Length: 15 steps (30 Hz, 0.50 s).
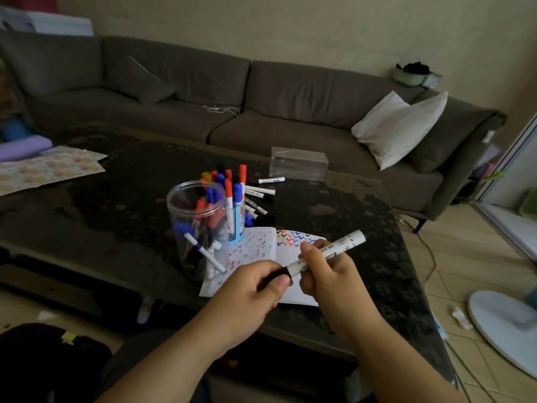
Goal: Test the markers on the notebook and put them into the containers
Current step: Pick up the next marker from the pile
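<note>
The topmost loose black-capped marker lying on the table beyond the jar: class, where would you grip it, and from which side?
Grip the black-capped marker across the middle of its white barrel, coming down from above. It lies flat, roughly left to right and apart from the other loose markers, so both long sides look free. The clear box behind it makes an approach from the far side less easy.

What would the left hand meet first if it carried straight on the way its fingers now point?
The left hand pinches the marker's black cap and points right; it would likely meet the right hand gripping the barrel, though depth is unclear.
</note>
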### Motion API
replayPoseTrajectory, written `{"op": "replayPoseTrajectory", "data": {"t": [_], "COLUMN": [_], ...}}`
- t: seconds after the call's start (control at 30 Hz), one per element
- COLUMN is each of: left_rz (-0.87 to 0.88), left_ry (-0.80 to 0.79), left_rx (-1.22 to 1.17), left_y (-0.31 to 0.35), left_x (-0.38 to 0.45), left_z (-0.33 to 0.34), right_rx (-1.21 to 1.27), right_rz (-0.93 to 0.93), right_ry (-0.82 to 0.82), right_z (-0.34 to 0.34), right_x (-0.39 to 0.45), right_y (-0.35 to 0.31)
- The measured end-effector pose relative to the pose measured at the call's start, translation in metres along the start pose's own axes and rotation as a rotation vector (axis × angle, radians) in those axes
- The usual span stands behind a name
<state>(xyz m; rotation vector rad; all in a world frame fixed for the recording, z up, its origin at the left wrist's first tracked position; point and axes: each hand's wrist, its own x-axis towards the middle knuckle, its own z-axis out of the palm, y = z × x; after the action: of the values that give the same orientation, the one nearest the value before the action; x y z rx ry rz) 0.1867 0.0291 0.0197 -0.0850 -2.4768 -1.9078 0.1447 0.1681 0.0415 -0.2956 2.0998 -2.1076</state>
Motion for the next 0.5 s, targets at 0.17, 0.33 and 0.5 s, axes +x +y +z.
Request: {"op": "replayPoseTrajectory", "data": {"t": [0.17, 0.33, 0.5], "left_rz": [0.01, 0.032, -0.087], "left_ry": [0.138, 0.252, 0.708], "left_rx": [0.04, 0.189, 0.587], "left_y": [0.0, -0.017, -0.04], "left_x": [-0.007, -0.04, -0.105], "left_z": [-0.031, -0.081, -0.14], "right_rx": [-0.088, -0.26, -0.343], "right_rz": [0.004, -0.068, -0.22], "right_ry": [-0.027, -0.146, -0.392], "right_z": [0.009, 0.045, 0.123], "right_x": [0.001, 0.002, -0.002], "right_y": [-0.012, -0.024, -0.029]}}
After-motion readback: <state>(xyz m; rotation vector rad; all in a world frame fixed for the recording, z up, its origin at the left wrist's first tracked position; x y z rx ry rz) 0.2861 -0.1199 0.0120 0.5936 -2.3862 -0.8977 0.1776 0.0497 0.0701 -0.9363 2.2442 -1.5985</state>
